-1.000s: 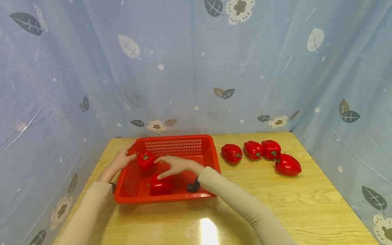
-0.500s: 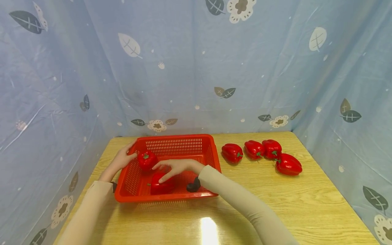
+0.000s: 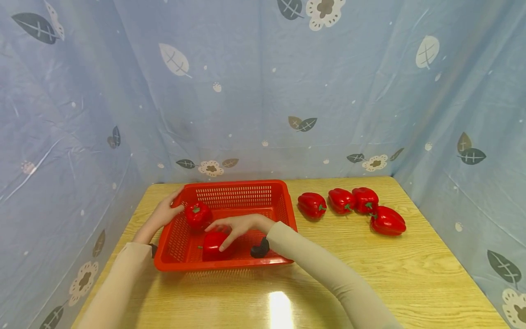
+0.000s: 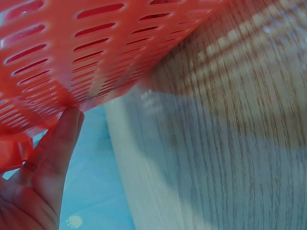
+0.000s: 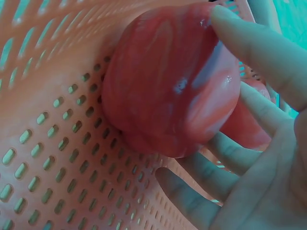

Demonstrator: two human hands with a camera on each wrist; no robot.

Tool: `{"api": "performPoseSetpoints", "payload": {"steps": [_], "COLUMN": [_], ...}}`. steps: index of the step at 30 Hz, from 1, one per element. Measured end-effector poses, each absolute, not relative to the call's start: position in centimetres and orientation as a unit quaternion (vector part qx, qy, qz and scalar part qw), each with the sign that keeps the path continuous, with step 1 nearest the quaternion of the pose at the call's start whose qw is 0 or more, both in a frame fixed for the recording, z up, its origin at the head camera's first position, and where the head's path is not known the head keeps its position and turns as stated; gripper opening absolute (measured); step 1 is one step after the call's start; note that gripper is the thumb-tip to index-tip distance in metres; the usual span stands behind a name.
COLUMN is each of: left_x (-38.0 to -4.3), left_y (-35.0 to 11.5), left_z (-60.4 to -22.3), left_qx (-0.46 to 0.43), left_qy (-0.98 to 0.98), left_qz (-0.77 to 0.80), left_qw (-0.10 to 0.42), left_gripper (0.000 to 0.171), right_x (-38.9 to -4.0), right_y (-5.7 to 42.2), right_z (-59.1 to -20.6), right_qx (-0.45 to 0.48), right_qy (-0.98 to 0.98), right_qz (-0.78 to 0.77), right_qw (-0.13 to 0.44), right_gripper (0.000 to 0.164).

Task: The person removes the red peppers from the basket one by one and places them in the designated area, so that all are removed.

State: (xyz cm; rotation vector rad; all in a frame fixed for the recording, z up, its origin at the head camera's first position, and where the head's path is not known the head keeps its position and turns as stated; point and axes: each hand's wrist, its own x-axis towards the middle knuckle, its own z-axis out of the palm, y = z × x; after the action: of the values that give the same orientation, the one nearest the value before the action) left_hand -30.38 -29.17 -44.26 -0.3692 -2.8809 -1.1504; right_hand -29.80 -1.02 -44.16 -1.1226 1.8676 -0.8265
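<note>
Two red bell peppers lie in a red plastic basket (image 3: 234, 264). My left hand (image 3: 163, 214) holds the basket's left rim; in the left wrist view a finger (image 4: 60, 148) lies against the slotted outer wall. My right hand (image 3: 240, 226) is inside the basket at the nearer bell pepper (image 3: 213, 244), thumb on the near side and fingers reaching round the far side. The right wrist view shows this bell pepper (image 5: 168, 81) between thumb and fingers, low by the perforated wall. The other bell pepper (image 3: 198, 214), green stem up, sits in the basket's left part, near my left thumb.
Several more red bell peppers lie on the wooden table (image 3: 349, 260) right of the basket: one alone (image 3: 311, 205), the others grouped, including the rightmost bell pepper (image 3: 387, 221). A blue patterned curtain (image 3: 263, 91) surrounds the table's back and sides.
My right hand has moved down and nearer, from between the two bell peppers onto the nearer one. My left hand stays on the basket rim.
</note>
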Motion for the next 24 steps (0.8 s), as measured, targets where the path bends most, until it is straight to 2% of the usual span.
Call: {"api": "performPoseSetpoints", "payload": {"steps": [9,24], "left_x": [-30.37,-30.34], "left_y": [-29.12,-29.14], "left_z": [-44.24,-44.13], "left_qx": [-0.121,-0.119], "left_qy": [-0.922,-0.921], "left_qz": [-0.367,-0.37], "left_qw": [0.015,0.012], "left_gripper": [0.066,0.066], "right_x": [-29.71,-29.65], "right_y": [-0.91,-0.83], "right_z": [-44.13,-43.87], "right_qx": [-0.444,-0.45], "right_qy": [0.734,0.753], "right_qz": [-0.326,-0.315], "right_qw": [0.397,0.361], "right_gripper": [0.061,0.055]}}
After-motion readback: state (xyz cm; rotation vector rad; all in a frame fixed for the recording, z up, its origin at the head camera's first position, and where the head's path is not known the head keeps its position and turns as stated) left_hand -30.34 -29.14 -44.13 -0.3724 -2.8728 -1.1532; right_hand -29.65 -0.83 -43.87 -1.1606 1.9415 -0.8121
